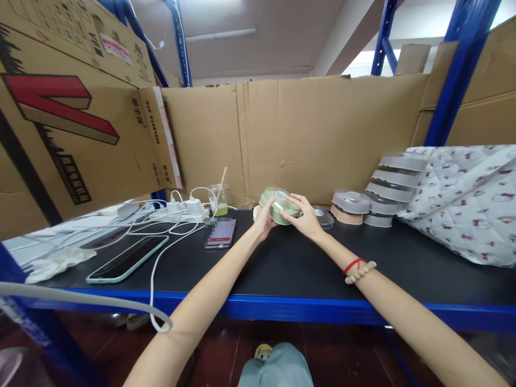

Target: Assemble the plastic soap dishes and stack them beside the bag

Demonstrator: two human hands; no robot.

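Matte black shelf top point(282, 274) with a blue edge point(290, 307), backed by brown corrugated cardboard point(306, 134) beneath a pale ceiling point(258, 56). At far centre, over the shelf top, the left hand point(264, 219) and right hand point(308, 219) grasp 1 rounded, pale green container point(274, 194) from its 2 sides. Far right: stacked grey containers point(393, 192) with clear lids, beside white patterned fabric point(463, 209). Left: 2 phones point(129, 259), white cables point(80, 295) and a clear cup point(221, 207) holding green liquid.

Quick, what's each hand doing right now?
Left hand: holding the green container at its left side.
Right hand: holding the same container at its right side.
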